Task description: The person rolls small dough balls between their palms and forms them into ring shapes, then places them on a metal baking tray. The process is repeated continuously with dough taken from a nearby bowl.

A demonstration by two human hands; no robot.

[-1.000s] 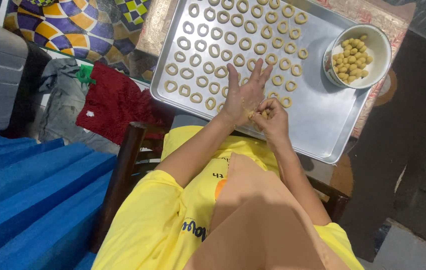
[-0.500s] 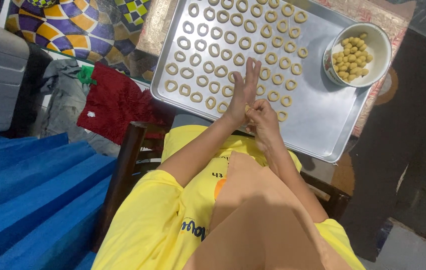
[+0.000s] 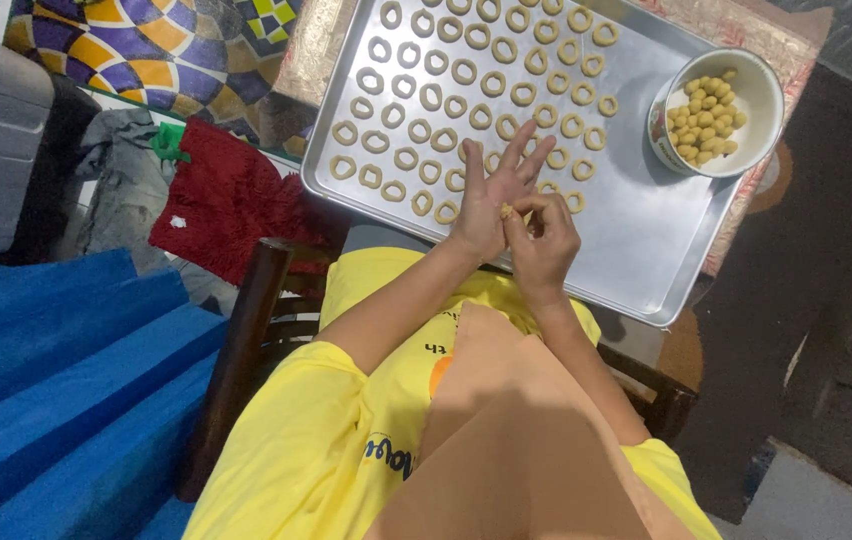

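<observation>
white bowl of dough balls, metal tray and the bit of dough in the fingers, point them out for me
white bowl [image 3: 758, 92], head view, on the bare inner wall at the right.
metal tray [image 3: 636, 235], head view, on a bare patch of its floor.
bit of dough [image 3: 507, 211], head view, on the small yellow piece between the hands.

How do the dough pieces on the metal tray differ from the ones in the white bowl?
The dough rings on the metal tray are open loops with a hole, laid flat in spaced rows; the dough balls in the white bowl are small solid lumps heaped together. The balls also look yellower, the rings paler. Both appear to be the same kind of raw dough.
</observation>
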